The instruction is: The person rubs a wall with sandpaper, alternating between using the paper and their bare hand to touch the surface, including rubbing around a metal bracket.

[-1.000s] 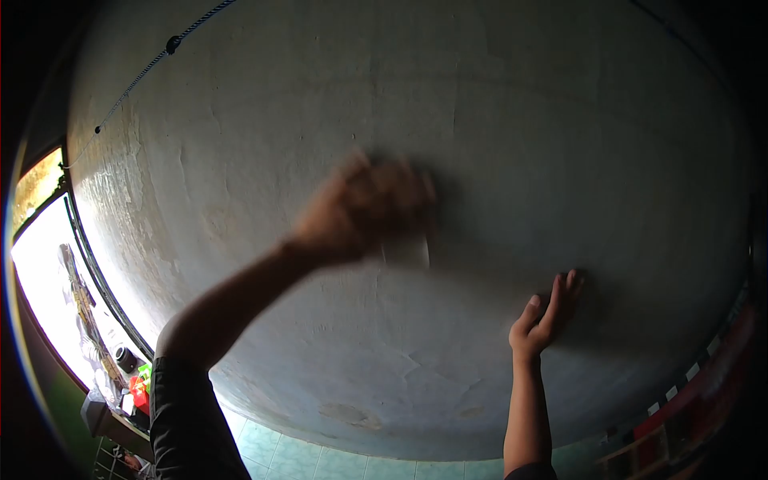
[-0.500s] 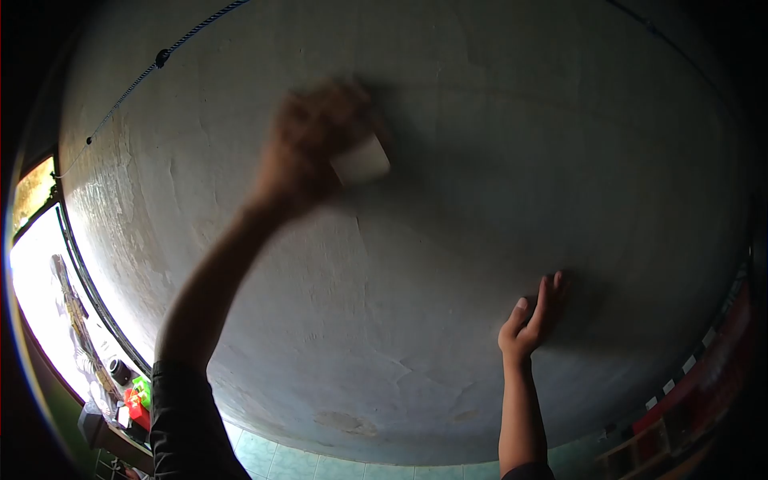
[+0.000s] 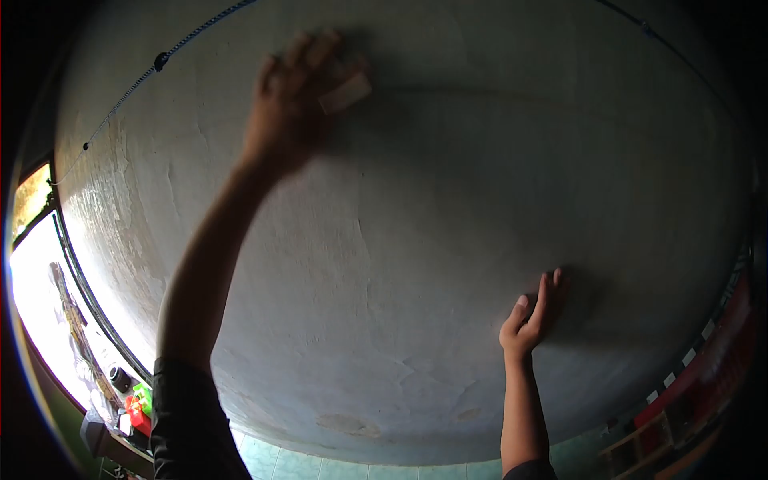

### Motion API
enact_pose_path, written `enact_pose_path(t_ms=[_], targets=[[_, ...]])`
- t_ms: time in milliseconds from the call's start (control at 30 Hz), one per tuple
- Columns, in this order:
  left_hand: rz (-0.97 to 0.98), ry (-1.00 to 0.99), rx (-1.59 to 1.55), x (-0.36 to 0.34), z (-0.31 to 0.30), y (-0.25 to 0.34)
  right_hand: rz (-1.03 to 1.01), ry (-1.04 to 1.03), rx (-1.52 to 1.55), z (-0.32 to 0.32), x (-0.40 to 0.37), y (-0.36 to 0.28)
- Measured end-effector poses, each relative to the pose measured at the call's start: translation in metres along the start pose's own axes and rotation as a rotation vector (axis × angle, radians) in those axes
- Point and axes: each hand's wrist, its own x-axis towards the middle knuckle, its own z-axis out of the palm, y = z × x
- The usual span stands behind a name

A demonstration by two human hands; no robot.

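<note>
High on the left, my left hand (image 3: 292, 112) presses a pale flat rectangular piece (image 3: 346, 94) to the grey wall (image 3: 432, 216). Motion blurs these fingers, and the piece pokes out beside the thumb side of the hand; its exact kind does not show. Lower right, my right hand (image 3: 531, 316) lies with its palm against the wall, thumb apart from the fingers and holding nothing. Cracks and flaking paint mark the wall's surface, with a rougher peeling patch (image 3: 112, 216) at the left.
A blue cord (image 3: 128, 90) with knots crosses the upper left, and another cord (image 3: 648, 30) runs at the upper right. Bright window light (image 3: 40, 296) enters at left, above red and green items (image 3: 138, 404). Pale green floor tiles (image 3: 344, 470) border the wall's foot.
My left hand has moved up and slightly left along the wall with the pale piece, which now appears narrower. My right hand stays in place.
</note>
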Motion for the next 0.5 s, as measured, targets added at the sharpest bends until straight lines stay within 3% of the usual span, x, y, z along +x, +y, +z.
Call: enact_pose_path(t_ms=[33,100,167,233,300,400,467,500], targets=[[-0.087,0.114,-0.022,0.01,0.021,-0.024,0.003,0.001,0.005,0.001,0.001,-0.001],[-0.097,0.094,0.071,0.008,0.012,-0.003,0.002,0.0,0.003,0.001,0.001,0.0],[-0.011,0.013,-0.256,-0.018,-0.01,0.056,0.0,-0.003,-0.013,0.001,0.0,0.001],[0.315,-0.175,-0.317,-0.07,-0.028,0.124,0.014,-0.005,-0.015,0.002,-0.001,-0.001],[0.611,-0.055,-0.462,-0.108,-0.025,0.152,0.01,-0.009,-0.023,-0.001,-0.001,-0.001],[0.427,-0.004,-0.396,-0.08,-0.011,0.124,0.003,-0.019,-0.034,0.001,-0.001,-0.001],[0.173,0.103,-0.357,-0.023,0.001,0.069,0.008,-0.012,-0.039,0.003,-0.002,-0.002],[0.038,0.084,-0.191,0.003,-0.003,0.042,0.01,-0.015,-0.041,0.002,-0.002,-0.002]])
